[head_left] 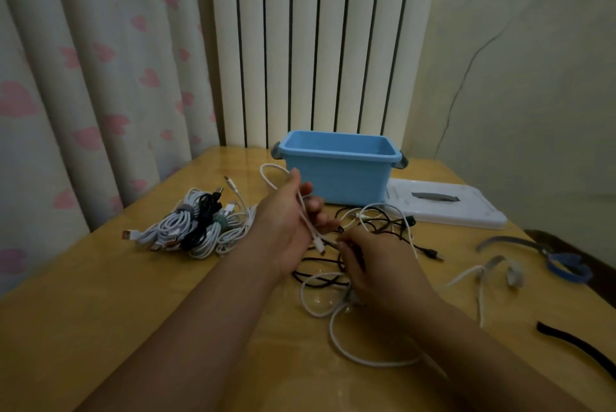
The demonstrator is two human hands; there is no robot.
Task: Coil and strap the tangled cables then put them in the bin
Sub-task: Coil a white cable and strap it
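My left hand (290, 221) is raised above the table and holds a white cable (274, 178) that loops over its fingers toward the blue bin (336, 178). Just below it, my right hand (373, 265) pinches the same cable near its plug, over a tangle of black and white cables (376, 225). More white cable (336, 338) trails on the wood in front of my right wrist. A pile of coiled, strapped cables (196, 228) lies to the left. The bin stands open at the back of the table.
The bin's white lid (446, 205) lies right of the bin. Loose straps lie at the right: grey (510, 241), blue (566, 266) and black (573, 345), with a short white cable (480, 285). A curtain and radiator stand behind the wooden table (100, 295).
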